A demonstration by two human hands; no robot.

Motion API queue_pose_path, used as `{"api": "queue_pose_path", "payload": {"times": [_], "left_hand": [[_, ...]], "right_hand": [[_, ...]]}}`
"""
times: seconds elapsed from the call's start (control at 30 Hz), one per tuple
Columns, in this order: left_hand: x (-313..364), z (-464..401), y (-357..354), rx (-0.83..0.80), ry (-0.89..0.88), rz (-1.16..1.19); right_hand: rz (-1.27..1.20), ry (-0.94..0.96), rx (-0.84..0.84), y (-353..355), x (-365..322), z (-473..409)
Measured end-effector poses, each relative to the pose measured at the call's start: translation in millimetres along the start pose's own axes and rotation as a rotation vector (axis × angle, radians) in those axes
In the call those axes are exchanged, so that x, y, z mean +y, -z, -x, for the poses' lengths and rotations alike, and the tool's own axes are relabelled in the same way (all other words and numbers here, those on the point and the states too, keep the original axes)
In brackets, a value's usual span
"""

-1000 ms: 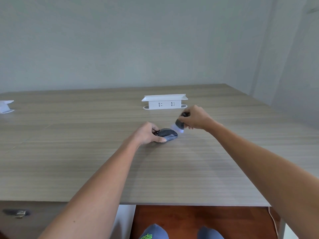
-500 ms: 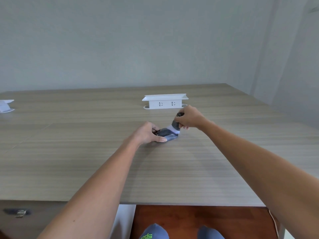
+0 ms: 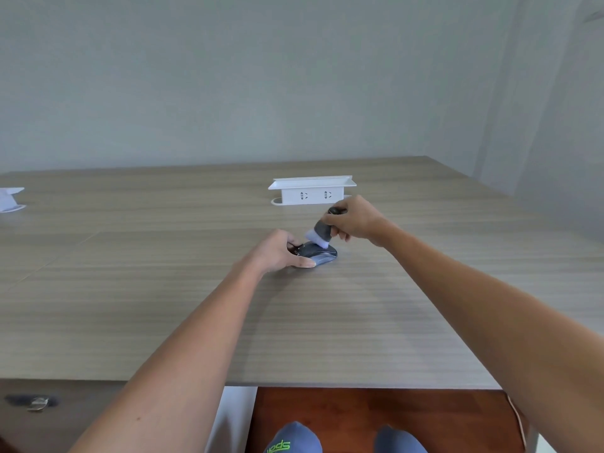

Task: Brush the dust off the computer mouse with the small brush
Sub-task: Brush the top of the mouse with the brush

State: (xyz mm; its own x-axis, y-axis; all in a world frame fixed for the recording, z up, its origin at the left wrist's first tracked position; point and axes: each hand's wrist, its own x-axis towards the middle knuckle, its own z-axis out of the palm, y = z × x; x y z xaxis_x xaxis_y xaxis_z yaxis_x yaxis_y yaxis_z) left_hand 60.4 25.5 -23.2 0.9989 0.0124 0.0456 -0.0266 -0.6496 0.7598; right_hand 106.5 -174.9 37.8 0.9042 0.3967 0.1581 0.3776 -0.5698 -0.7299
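A dark grey computer mouse [image 3: 322, 254] lies on the wooden table [image 3: 163, 305], a little beyond its middle. My left hand [image 3: 277, 251] grips the mouse's left end, thumb along the near side. My right hand [image 3: 354, 220] holds a small brush [image 3: 322, 232] with a dark grey handle and white bristles. The brush is tilted, and its bristles touch the top of the mouse. Part of the handle is hidden in my fingers.
A white power socket box [image 3: 312, 191] stands just behind the hands. Another white object [image 3: 9, 199] sits at the table's far left edge. The near table edge runs across the bottom, with a drawer handle [image 3: 36, 403] under it at left.
The brush has swept leftward from the mouse's right end onto its top, my right hand moving with it. My left hand and the mouse have stayed in place.
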Motion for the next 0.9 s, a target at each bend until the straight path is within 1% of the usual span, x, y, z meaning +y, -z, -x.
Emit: {"api": "queue_pose_path", "payload": {"times": [0.13, 0.2, 0.3, 0.37, 0.47, 0.53, 0.63, 0.73, 0.8, 0.9], "left_hand": [[1.6, 0.8, 0.7, -0.002, 0.000, 0.002], [1.7, 0.5, 0.1, -0.002, 0.002, 0.006], [1.2, 0.7, -0.8, -0.003, 0.003, -0.007], [1.1, 1.0, -1.6, 0.000, -0.003, 0.001], [2.2, 3.3, -2.1, 0.012, -0.012, 0.017], [1.2, 3.7, -3.5, 0.023, -0.016, 0.015], [0.0, 3.5, -4.8, 0.051, -0.011, 0.020], [1.1, 4.4, -5.3, 0.044, -0.009, 0.024], [1.3, 5.1, -5.8, 0.048, -0.003, 0.032], [1.6, 5.6, -7.0, 0.069, -0.004, 0.026]], "right_hand": [[0.084, -0.023, 0.022, 1.0, 4.3, -0.1], [0.065, 0.001, 0.056, 2.8, 2.4, -2.0], [0.023, 0.050, 0.008, 0.8, -5.8, 1.7], [0.120, 0.048, -0.032, -0.5, -7.9, 3.9], [0.257, 0.046, 0.008, 0.3, -9.1, 4.3], [0.213, 0.078, 0.015, -0.6, -9.1, 6.0], [0.110, 0.104, -0.022, -3.5, -6.1, 9.9], [0.181, 0.073, 0.015, -0.5, -1.5, 11.1], [0.169, 0.072, 0.055, 2.2, -0.5, 11.2], [0.120, 0.108, -0.006, 3.9, -3.3, 17.2]]}}
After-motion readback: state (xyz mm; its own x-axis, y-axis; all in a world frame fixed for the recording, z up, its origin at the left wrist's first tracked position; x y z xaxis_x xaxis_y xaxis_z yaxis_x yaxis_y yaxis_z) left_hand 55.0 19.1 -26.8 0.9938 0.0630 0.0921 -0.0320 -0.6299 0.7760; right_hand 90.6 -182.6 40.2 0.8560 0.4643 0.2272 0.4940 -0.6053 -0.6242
